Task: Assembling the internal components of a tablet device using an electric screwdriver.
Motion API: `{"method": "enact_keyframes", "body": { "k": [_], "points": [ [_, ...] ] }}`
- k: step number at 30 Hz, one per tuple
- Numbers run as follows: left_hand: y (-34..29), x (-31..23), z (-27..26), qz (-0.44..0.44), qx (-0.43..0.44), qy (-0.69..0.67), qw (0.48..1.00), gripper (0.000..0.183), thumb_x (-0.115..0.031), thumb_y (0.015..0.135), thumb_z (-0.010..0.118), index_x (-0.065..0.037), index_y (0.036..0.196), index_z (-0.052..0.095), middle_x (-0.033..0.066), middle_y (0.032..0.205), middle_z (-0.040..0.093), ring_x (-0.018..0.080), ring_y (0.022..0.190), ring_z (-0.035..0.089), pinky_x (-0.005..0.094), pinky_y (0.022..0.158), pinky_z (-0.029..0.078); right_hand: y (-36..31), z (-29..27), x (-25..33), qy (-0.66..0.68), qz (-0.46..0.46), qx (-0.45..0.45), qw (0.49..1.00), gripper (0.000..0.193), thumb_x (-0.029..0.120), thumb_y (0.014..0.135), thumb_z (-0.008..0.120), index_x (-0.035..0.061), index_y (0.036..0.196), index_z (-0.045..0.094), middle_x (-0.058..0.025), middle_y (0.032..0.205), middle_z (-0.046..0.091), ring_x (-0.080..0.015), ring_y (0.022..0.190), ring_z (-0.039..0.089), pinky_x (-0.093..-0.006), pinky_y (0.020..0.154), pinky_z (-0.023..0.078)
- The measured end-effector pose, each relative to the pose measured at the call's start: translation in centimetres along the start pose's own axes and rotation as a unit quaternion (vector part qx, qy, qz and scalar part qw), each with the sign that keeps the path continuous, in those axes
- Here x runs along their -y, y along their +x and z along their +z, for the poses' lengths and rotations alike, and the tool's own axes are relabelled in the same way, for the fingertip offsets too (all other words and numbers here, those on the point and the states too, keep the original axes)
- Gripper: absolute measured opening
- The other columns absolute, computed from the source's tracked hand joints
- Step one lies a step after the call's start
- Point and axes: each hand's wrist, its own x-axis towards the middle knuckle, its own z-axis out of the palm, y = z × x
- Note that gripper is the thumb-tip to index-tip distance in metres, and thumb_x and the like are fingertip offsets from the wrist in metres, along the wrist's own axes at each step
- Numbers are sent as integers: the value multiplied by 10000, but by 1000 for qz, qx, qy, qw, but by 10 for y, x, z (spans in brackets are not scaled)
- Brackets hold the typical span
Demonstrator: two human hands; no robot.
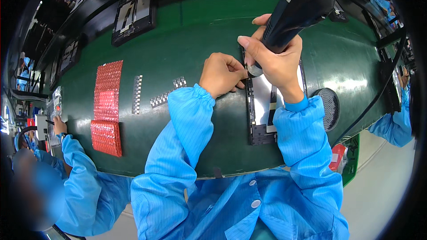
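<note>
My right hand [278,62] is wrapped around a thick black hand-held power tool [291,18], its wide end up and its pale round tip down. That tip is at the left edge of an opened tablet-like device [262,98] with a black frame and a shiny silver-white interior. My left hand [222,74] is closed, thumb and fingers pinched at the same edge, close to the tip. Whatever is between those fingertips is too small to make out. My right hand and sleeve cover part of the device.
Red bubble-wrap pouches [106,91] and strips of small black-and-white pieces [137,94] lie left on the green table [178,151]. Another opened device [133,15] sits far left. A round grey mesh dish [328,109] and black cable [373,100] are right. A co-worker's arm [80,155] is left.
</note>
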Motion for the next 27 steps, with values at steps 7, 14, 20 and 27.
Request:
{"method": "enact_keyframes", "body": {
  "k": [7,14,20,27],
  "points": [
    [4,4,0,10,3,6,1000,50,6,767,639,49,744,650,116,703,673,163,594,675,257,467,533,-2,1,-2,18,8,4,1000,308,-68,743,703,-47,993,524,-41,621,587,-101,492,552,-230,465,426],
    [5,4,2,67,-12,38,997,54,7,772,631,39,733,652,111,696,671,164,591,675,254,451,526,-13,7,-8,-95,-104,14,990,287,-74,735,705,-47,973,546,-29,625,602,-74,529,558,-215,492,421],
    [-12,4,-7,23,-2,-2,1000,79,-30,772,679,43,746,664,115,701,672,158,598,671,251,485,527,-13,-4,25,-3,-12,-78,997,333,-71,749,688,-28,1038,527,-33,622,596,-90,515,556,-222,500,425],
    [-72,20,-100,187,-197,440,856,348,-171,650,798,-21,937,670,130,872,631,255,775,612,327,671,484,-47,-129,64,-31,-63,-172,983,391,-63,725,694,-22,1075,524,-48,601,570,-124,462,527,-246,453,425]
  ]
}}
